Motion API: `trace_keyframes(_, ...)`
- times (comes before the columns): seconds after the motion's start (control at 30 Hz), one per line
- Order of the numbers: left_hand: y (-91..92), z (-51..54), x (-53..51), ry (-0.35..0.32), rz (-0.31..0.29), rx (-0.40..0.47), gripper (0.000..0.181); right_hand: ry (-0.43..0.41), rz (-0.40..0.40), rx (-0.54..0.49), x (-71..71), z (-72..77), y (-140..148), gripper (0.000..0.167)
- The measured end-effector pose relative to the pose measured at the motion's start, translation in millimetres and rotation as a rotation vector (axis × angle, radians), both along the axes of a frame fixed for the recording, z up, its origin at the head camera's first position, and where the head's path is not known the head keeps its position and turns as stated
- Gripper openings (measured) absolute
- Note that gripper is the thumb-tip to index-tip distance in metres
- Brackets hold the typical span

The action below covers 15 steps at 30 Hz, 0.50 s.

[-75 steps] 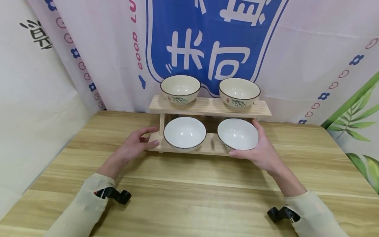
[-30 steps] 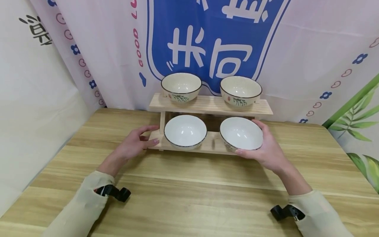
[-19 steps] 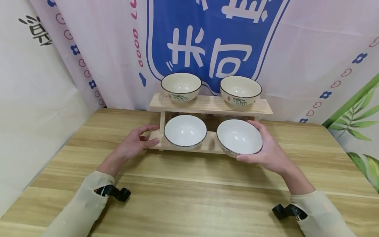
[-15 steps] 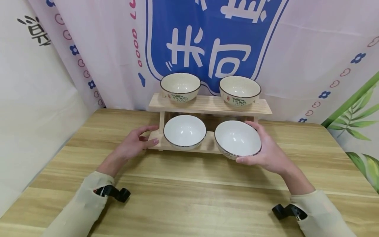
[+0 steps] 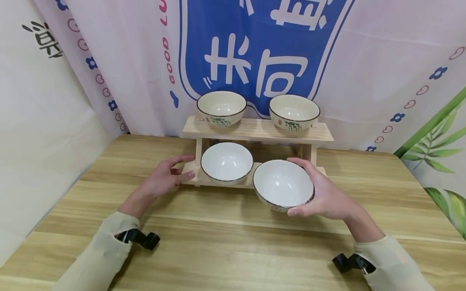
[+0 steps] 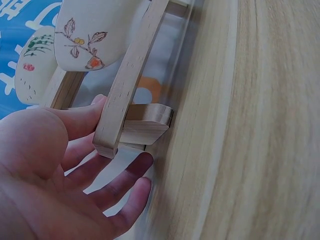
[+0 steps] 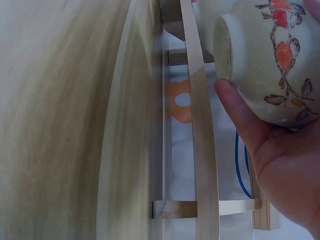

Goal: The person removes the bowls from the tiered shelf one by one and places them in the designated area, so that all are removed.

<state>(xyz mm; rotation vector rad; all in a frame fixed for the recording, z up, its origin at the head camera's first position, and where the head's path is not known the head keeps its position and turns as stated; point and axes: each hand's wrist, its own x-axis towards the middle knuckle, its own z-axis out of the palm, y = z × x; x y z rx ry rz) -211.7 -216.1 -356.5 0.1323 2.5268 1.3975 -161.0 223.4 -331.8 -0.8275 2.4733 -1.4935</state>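
Observation:
My right hand [image 5: 325, 198] grips a white-lined bowl [image 5: 282, 184] by its right side, thumb at the near side and fingers at the far rim. In the right wrist view this bowl [image 7: 272, 65] shows a painted branch with orange-red fruit, and its foot is off the lower shelf. My left hand [image 5: 162, 176] holds the left end of the lower shelf [image 5: 191, 171] of a two-tier wooden rack. The left wrist view shows the thumb against the board [image 6: 120, 100], with fingers around its end. Another white-lined bowl [image 5: 226, 162] stands on the lower shelf's left side.
Two cream bowls, one left [image 5: 221, 108] and one right [image 5: 295, 112], stand on the upper shelf [image 5: 255, 128]. The rack stands on a wood-grain table [image 5: 218, 242], close to a printed curtain [image 5: 138, 81] at the back.
My right hand has lifted the right bowl off the lower shelf and brought it toward me and slightly left. The left hand has stayed at the rack's end.

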Motion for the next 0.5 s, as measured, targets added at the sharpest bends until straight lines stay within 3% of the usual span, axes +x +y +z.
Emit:
trace_keyframes(0.2,-0.4,-1.6,0.0,-0.002,0.002,-0.007,0.064,-0.02,0.093,-0.029,1.9,-3.2,-4.7,0.114)
trace_keyframes(0.5,-0.9,-2.3,-1.8,0.015,0.001,-0.015,0.064,-0.026,0.163,-0.024,7.1,-6.2,-14.7,0.116)
